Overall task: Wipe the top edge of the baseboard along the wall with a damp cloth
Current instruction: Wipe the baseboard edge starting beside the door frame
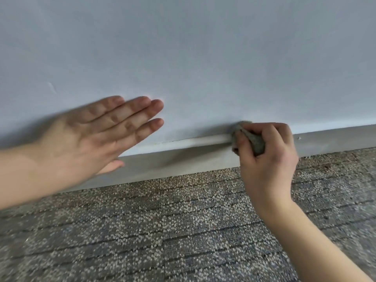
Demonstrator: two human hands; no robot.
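A pale grey baseboard [183,157] runs along the foot of the wall, sloping up to the right. Its top edge shows as a lighter strip. My right hand [268,157] grips a bunched grey cloth [254,139] and holds it against that top edge, right of centre. My left hand [91,137] is spread flat with straight fingers in front of the wall, left of the cloth; whether its palm touches the wall I cannot tell. It covers part of the baseboard and looks slightly blurred.
The light blue-grey wall [193,58] fills the upper half of the view, with a small scuff [51,86] at the left. Speckled brown-grey carpet tiles [162,231] cover the floor below the baseboard. A small speck [299,138] sits on the baseboard right of my hand.
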